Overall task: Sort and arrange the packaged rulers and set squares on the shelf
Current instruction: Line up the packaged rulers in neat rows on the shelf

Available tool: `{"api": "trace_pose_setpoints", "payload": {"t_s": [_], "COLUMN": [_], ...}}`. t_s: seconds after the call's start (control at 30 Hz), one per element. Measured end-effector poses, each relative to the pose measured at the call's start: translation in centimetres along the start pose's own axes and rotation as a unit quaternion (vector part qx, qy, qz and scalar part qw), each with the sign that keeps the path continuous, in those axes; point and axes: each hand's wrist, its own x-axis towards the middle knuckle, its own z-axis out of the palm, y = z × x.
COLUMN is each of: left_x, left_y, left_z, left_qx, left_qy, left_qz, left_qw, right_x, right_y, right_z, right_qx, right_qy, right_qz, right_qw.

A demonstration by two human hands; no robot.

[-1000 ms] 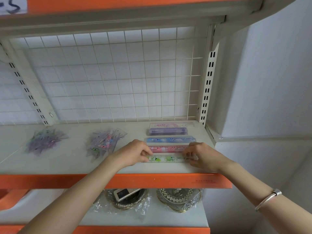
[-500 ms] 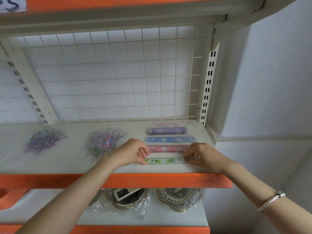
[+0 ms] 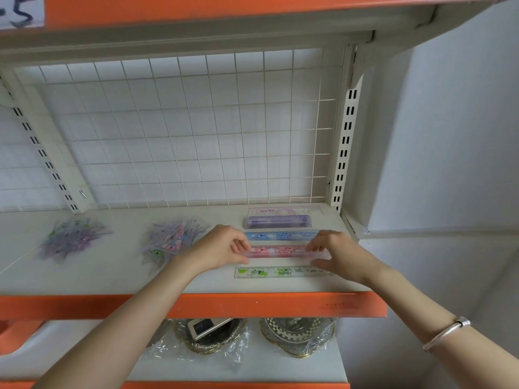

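L hand (image 3: 222, 249) & R hand (image 3: 338, 255) each pinch one end of pink ruler (image 3: 280, 251) w/ curled fingers, at R end of shelf (image 3: 112, 276). At its 6 o'clock lies green ruler (image 3: 280, 272), blue ruler (image 3: 280, 235) at 12, set-square piles (image 3: 174, 240) at 9.

- The pink ruler (image 3: 280, 251), pinched between the left hand (image 3: 222, 249) and the right hand (image 3: 339, 255), is showing as translucent plastic with a soft gloss.
- Just nearer than the hands, the green ruler (image 3: 278, 272) is looking like clear, smooth plastic.
- Just beyond the hands, the blue ruler (image 3: 280, 236) and purple ruler (image 3: 278, 221) are shining, glossy plastic.
- Left of the left hand, the set squares (image 3: 174, 240) are sitting in crinkled clear film.
- Under both hands, the shelf (image 3: 112, 273) is reading smooth and matt.
- Well behind the hands, the wire grid (image 3: 182, 130) is looking like white-coated metal.
- On the right wrist, the bracelet (image 3: 446, 332) is gleaming, polished metal.
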Motion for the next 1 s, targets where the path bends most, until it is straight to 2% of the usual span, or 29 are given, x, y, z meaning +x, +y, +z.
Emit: {"api": "trace_pose_setpoints", "payload": {"t_s": [0.1, 0.3, 0.4, 1.0], "left_x": [1.2, 3.0, 3.4, 3.8], "left_y": [0.4, 0.4, 0.4, 0.1], "left_z": [-0.1, 0.5, 0.8, 1.2], "left_qx": [0.028, 0.08, 0.08, 0.094], "left_qy": [0.027, -0.047, -0.065, -0.083], "left_qz": [0.002, -0.027, -0.022, -0.017], "left_qw": [0.999, 0.995, 0.994, 0.992], "right_x": [1.4, 3.1, 3.3, 2.7], "right_y": [0.0, 0.8, 1.2, 1.3], "right_z": [-0.6, -1.1, -0.9, -0.7], "right_qx": [-0.009, -0.027, -0.016, 0.003], "right_qy": [0.012, -0.079, -0.1, -0.091], "right_qz": [0.015, 0.084, 0.088, 0.078], "right_qw": [1.0, 0.993, 0.991, 0.993]}}
